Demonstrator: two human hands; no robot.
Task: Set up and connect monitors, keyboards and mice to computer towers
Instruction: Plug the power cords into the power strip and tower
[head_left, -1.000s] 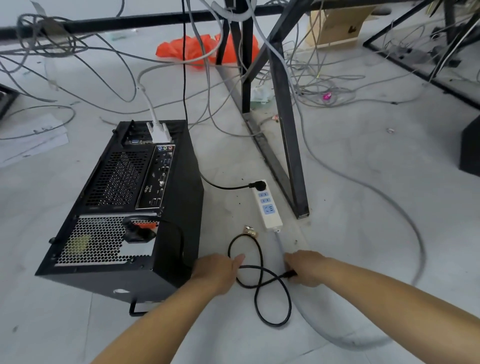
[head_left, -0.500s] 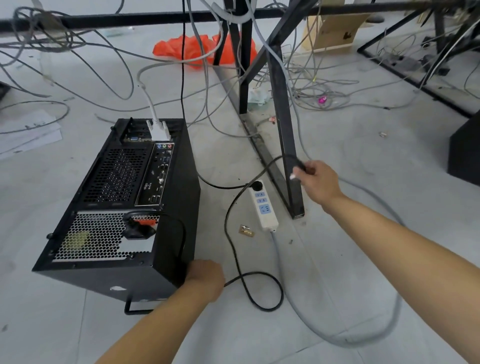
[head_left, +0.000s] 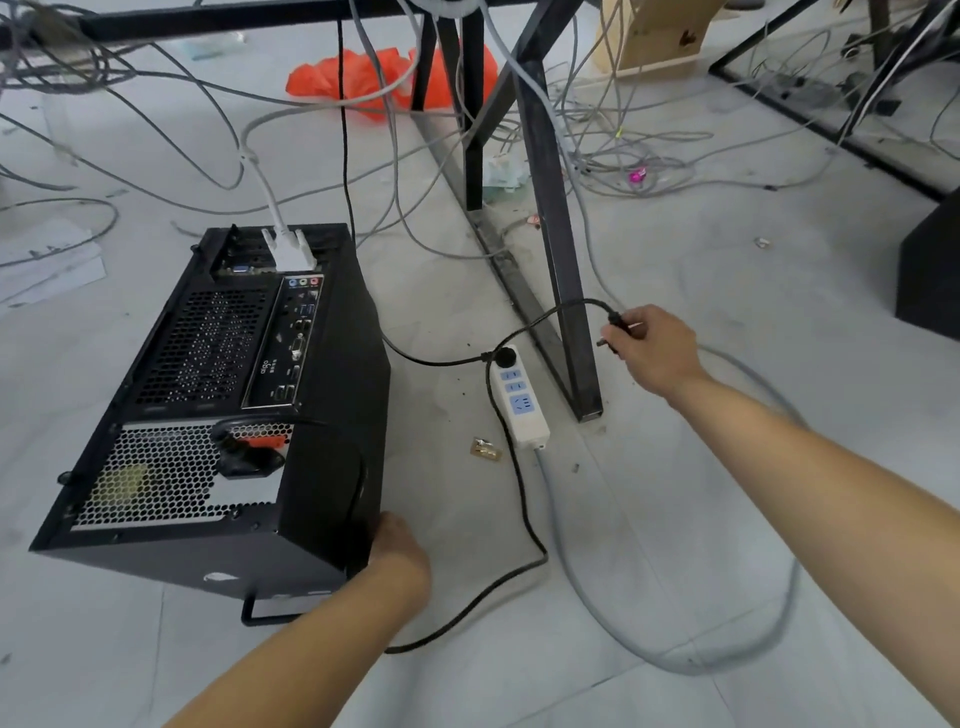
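Currently, the tower (head_left: 218, 395) sits on the floor (head_left: 727, 519) at 9 o'clock in the view, with its rear panel facing the camera. A white connector (head_left: 288, 249) is seated at the panel's 12 o'clock edge. The cord (head_left: 524, 519), black, leaves the power socket near the panel's 6 o'clock end and passes over the tower's 3 o'clock side. It then runs across the floor, alongside the strip (head_left: 519, 397), and rises to the right hand (head_left: 657, 345). This hand is at 3 o'clock of the strip and pinches the plug (head_left: 615, 325) of the cord, held clear of the floor. The left hand (head_left: 400, 551) rests against the tower's corner at 5 o'clock. Its fingers are hidden behind the case, so whether they grip cannot be told. The hands are well apart. The strip, white, lies between the tower and the leg (head_left: 550, 218) of the worktop. A second cord (head_left: 431, 358) is plugged into its 12 o'clock socket. A grey cable (head_left: 623, 613) exits its 6 o'clock end and curves over the floor. A brass fitting (head_left: 485, 449) lies just beside the strip at 7 o'clock. An orange bag (head_left: 363, 78) lies at 12 o'clock, well apart from the tower.
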